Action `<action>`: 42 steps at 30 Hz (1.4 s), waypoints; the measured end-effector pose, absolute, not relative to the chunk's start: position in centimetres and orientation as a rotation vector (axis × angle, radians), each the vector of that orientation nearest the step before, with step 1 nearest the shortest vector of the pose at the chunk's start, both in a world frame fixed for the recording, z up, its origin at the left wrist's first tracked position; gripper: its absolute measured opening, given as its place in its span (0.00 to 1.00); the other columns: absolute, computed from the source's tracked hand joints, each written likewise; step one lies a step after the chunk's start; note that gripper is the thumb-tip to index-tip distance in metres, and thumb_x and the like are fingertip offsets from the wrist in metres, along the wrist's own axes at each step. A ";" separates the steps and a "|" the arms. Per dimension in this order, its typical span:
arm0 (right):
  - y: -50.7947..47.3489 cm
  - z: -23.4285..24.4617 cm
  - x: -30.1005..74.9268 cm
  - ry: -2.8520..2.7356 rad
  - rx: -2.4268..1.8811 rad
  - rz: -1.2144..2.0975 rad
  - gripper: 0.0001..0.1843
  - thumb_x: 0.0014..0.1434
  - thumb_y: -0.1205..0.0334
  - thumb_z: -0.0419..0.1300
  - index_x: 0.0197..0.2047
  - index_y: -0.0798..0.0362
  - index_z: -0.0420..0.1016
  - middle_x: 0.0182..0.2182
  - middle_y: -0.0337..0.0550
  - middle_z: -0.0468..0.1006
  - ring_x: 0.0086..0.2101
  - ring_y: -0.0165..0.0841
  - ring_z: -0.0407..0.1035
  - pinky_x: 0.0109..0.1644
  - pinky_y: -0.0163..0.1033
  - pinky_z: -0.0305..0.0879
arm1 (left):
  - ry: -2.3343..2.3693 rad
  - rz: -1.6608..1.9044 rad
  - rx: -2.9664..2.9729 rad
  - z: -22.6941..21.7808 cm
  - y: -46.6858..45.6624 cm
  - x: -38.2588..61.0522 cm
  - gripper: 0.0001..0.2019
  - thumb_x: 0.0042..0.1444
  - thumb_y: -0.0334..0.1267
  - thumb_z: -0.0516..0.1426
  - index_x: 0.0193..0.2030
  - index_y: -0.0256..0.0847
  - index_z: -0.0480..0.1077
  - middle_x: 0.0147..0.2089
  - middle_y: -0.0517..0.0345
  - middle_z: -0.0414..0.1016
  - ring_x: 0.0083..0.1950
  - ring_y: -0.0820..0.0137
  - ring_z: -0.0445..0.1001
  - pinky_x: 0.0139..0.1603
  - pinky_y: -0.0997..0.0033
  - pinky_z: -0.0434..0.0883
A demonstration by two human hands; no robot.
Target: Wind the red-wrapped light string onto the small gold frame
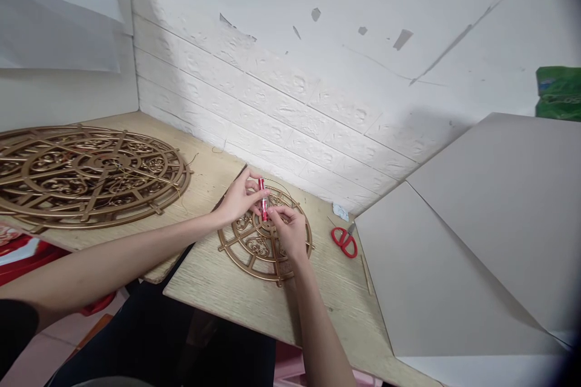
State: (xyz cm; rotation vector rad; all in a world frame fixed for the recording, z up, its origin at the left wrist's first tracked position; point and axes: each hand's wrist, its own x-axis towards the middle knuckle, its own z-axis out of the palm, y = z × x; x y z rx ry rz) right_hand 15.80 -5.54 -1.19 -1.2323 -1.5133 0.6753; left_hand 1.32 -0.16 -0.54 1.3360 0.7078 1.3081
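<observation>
Above the centre of a small round gold lattice (257,246), both hands hold a slim tube (264,210) with red ends and a pale middle; I cannot tell exactly what it is. My left hand (238,198) pinches its upper part from the left. At its lower end, the thumb and fingers of my right hand (290,233) are closed on it. A thin dark wire or thread (282,184) curves out to the right near the tube's top. The hands cover part of the lattice, which lies flat on the wooden table.
Larger round gold lattices (97,160) lie stacked at the left, with loose thin wire on top. Red-handled scissors (345,242) rest right of the small lattice, near a crumpled bluish wrapper (340,211). Large pale boards (436,278) border the right side; a white brick-patterned wall (272,103) rises behind.
</observation>
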 end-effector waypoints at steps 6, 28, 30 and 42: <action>-5.9 -0.9 15.6 -1.593 -1.232 0.564 0.13 0.55 0.54 0.58 0.31 0.54 0.78 0.29 0.43 0.79 0.32 0.33 0.70 0.37 0.37 0.65 | 0.715 1.298 1.329 -0.7 0.0 1.4 0.22 0.44 0.43 0.63 0.42 0.42 0.57 0.26 0.67 0.65 0.21 0.75 0.70 0.18 0.75 0.71; -5.9 -0.9 15.5 -1.689 -1.247 0.550 0.12 0.56 0.56 0.56 0.30 0.53 0.77 0.29 0.42 0.78 0.31 0.33 0.69 0.37 0.37 0.62 | 0.733 1.305 1.447 -0.7 -0.4 1.2 0.19 0.47 0.44 0.62 0.39 0.42 0.58 0.24 0.69 0.63 0.15 0.76 0.67 0.13 0.79 0.63; -5.9 -0.9 15.6 -1.733 -1.264 0.467 0.12 0.57 0.56 0.56 0.30 0.53 0.77 0.29 0.42 0.78 0.31 0.33 0.69 0.38 0.38 0.62 | 0.735 1.305 1.447 -0.7 -0.4 1.2 0.19 0.46 0.44 0.62 0.40 0.42 0.58 0.24 0.69 0.63 0.15 0.76 0.67 0.13 0.79 0.63; -5.5 0.2 19.3 -1.126 -1.177 0.764 0.14 0.49 0.53 0.61 0.36 0.52 0.78 0.31 0.41 0.78 0.22 0.27 0.62 0.22 0.32 0.56 | 0.737 1.223 1.578 -1.1 0.2 1.1 0.17 0.49 0.43 0.60 0.44 0.43 0.62 0.30 0.63 0.65 0.24 0.75 0.69 0.17 0.79 0.66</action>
